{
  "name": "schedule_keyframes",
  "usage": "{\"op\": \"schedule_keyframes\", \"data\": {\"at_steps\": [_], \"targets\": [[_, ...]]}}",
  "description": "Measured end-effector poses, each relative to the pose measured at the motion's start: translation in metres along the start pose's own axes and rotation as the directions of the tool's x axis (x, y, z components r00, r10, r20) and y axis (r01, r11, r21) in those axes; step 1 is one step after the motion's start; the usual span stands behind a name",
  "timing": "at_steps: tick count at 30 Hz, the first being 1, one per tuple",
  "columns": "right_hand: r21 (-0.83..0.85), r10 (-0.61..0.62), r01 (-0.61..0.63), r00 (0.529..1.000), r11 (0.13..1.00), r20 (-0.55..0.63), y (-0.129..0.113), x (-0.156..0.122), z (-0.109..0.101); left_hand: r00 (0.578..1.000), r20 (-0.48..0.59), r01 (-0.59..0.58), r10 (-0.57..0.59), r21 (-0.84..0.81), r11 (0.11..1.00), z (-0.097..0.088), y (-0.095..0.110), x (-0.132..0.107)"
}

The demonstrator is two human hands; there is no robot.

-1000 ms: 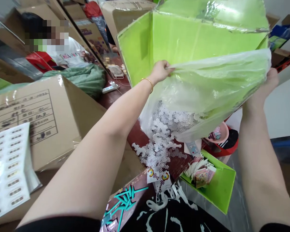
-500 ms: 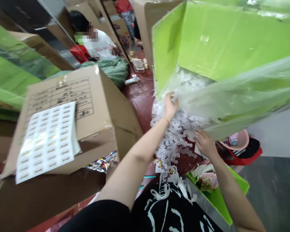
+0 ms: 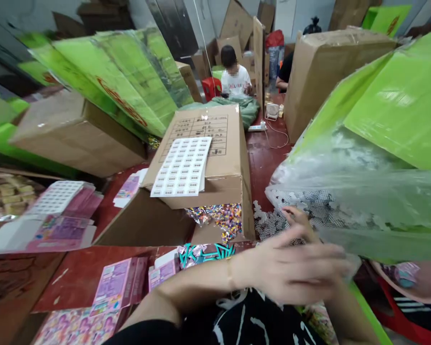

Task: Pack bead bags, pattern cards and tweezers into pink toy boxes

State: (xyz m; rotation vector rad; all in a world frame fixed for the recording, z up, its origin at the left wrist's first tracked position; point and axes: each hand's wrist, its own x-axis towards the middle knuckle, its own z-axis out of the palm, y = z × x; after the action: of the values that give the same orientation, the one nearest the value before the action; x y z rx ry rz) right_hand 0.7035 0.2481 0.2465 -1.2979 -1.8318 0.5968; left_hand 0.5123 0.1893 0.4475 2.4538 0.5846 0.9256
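Note:
My left hand (image 3: 290,268) is stretched across in front of my body, thumb raised apart from the fingers and nothing visible in it. Motion smears its fingers. Just behind it my right hand (image 3: 301,223) is partly covered by the left, its visible fingertips apart and pointing left. Beyond both hands, white perforated mesh pieces (image 3: 271,223) spill out of a clear plastic bag (image 3: 388,191). That bag lines a tilted bright green box (image 3: 409,105) on the right. A whitish, filmy thing (image 3: 352,266) shows beside my left fingertips; I cannot tell what it is.
A cardboard carton (image 3: 222,167) bears a sticker sheet (image 3: 181,167); colourful small pieces (image 3: 230,220) show in its opening. Pink printed boxes (image 3: 115,282) and turquoise sticks (image 3: 219,251) lie on the left. A pink basin (image 3: 424,282) stands right. A person (image 3: 237,79) sits behind.
The view has swung left and up. My hands have come away from the plastic bag and mesh pieces, back towards my body, and the left now crosses in front of the right.

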Motion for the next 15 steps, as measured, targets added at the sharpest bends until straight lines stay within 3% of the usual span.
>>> {"op": "schedule_keyframes", "data": {"at_steps": [2, 3, 5, 7, 8, 9, 11, 13, 15], "targets": [[0.137, 0.028, -0.030, 0.999, 0.990, 0.017, -0.008, 0.025, 0.017, 0.971, -0.146, 0.223, -0.191, 0.248, 0.943, -0.071, -0.009, -0.048], [0.192, 0.050, -0.053, 0.999, 0.980, 0.020, -0.012, 0.038, 0.025, 0.907, -0.298, 0.390, -0.297, 0.329, 0.860, -0.107, -0.016, -0.071], [0.257, 0.083, -0.084, 0.996, 0.963, 0.015, -0.017, 0.068, 0.039, 0.674, -0.568, 0.711, -0.473, 0.325, 0.623, -0.173, -0.033, -0.116], [0.321, 0.107, -0.106, 0.994, 0.941, 0.013, -0.020, 0.103, 0.053, 0.402, -0.672, 0.901, -0.622, 0.168, 0.400, -0.223, -0.051, -0.163], [0.351, 0.120, -0.115, 0.993, 0.929, 0.007, -0.020, 0.122, 0.059, 0.262, -0.674, 0.947, -0.690, 0.043, 0.318, -0.241, -0.061, -0.186], [0.379, 0.134, -0.125, 0.991, 0.917, 0.001, -0.019, 0.143, 0.064, 0.144, -0.665, 0.952, -0.733, -0.109, 0.286, -0.254, -0.070, -0.209], [0.419, 0.168, -0.143, 0.986, 0.897, -0.024, -0.016, 0.189, 0.075, -0.019, -0.595, 0.860, -0.803, -0.420, 0.290, -0.265, -0.088, -0.249], [0.424, 0.201, -0.153, 0.977, 0.893, -0.071, -0.013, 0.242, 0.084, -0.131, -0.513, 0.691, -0.848, -0.660, 0.293, -0.259, -0.102, -0.281], [0.419, 0.242, -0.169, 0.962, 0.892, -0.125, -0.011, 0.300, 0.092, -0.212, -0.456, 0.528, -0.864, -0.798, 0.291, -0.242, -0.108, -0.303]]}}
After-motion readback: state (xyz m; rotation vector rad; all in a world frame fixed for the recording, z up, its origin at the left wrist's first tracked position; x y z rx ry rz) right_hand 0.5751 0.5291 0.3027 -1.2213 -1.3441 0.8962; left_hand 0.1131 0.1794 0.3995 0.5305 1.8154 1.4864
